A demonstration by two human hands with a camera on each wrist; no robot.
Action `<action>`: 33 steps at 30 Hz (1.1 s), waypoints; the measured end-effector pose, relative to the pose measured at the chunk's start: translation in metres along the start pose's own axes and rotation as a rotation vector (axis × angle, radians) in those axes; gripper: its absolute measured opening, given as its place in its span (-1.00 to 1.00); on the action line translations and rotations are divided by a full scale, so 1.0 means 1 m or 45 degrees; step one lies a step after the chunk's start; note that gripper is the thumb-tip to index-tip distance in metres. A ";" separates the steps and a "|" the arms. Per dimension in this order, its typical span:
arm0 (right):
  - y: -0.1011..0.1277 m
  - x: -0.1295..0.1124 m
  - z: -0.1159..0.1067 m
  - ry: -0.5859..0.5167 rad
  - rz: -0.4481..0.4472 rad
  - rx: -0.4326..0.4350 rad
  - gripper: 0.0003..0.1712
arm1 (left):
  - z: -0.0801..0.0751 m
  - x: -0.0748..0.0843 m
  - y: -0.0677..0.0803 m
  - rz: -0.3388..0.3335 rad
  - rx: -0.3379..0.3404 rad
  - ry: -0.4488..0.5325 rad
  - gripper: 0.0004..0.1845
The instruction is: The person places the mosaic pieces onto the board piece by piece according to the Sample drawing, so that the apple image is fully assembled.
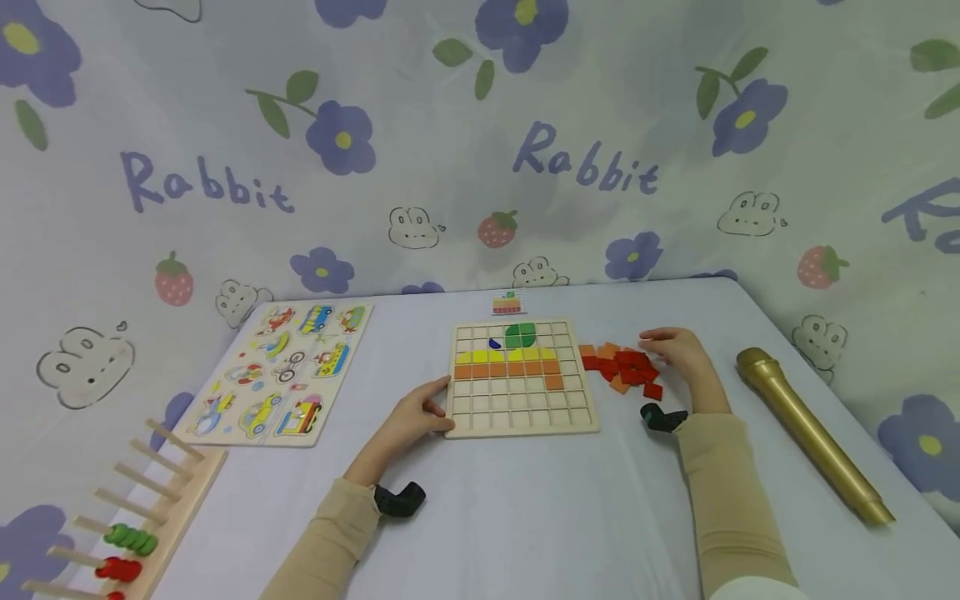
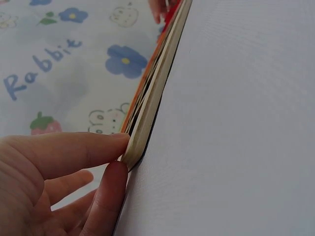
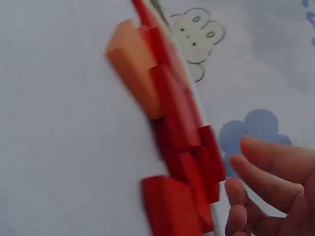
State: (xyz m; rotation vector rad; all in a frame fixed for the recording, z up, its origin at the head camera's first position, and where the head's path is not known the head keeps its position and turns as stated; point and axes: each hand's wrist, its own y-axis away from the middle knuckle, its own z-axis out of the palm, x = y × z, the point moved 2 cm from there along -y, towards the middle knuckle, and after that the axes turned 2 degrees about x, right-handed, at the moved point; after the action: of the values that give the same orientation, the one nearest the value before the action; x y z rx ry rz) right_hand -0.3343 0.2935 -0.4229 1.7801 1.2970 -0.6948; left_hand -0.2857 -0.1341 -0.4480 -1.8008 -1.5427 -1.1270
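Observation:
A wooden grid board [image 1: 521, 423] lies flat at mid-table, with a yellow row, an orange row, a green rounded shape [image 1: 521, 335] and a small blue piece [image 1: 495, 343] on it. At its near left corner, my left hand [image 1: 408, 417] holds the edge; the left wrist view shows thumb and finger against the wooden edge [image 2: 152, 105]. To the right of the board is a loose pile of red tiles [image 1: 636, 365] and orange tiles [image 1: 619, 384]. My right hand [image 1: 681, 357] hovers at the pile's right side, fingers loosely extended, with no tile visible in them.
A small picture card [image 1: 507, 303] stands behind the board. On the left are a vehicle puzzle board [image 1: 281, 367] and a wooden peg rack [image 1: 180, 517] with green and red beads. A gold microphone [image 1: 813, 437] lies at the right.

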 end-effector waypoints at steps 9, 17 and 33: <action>-0.002 -0.008 0.016 0.303 -0.063 -0.081 -0.43 | -0.001 -0.001 0.001 0.015 0.013 -0.001 -0.18; 0.000 -0.009 0.018 0.402 -0.116 -0.214 -0.34 | -0.001 0.002 0.004 0.011 0.007 0.040 -0.18; 0.003 -0.010 0.015 0.256 -0.084 -0.171 -0.43 | -0.001 0.001 0.003 0.005 0.004 0.035 -0.17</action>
State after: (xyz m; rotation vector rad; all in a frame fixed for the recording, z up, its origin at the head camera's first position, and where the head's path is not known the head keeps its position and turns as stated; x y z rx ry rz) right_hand -0.3338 0.2754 -0.4220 1.7379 1.5055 -0.4613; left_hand -0.2832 -0.1347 -0.4467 -1.7779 -1.5234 -1.1422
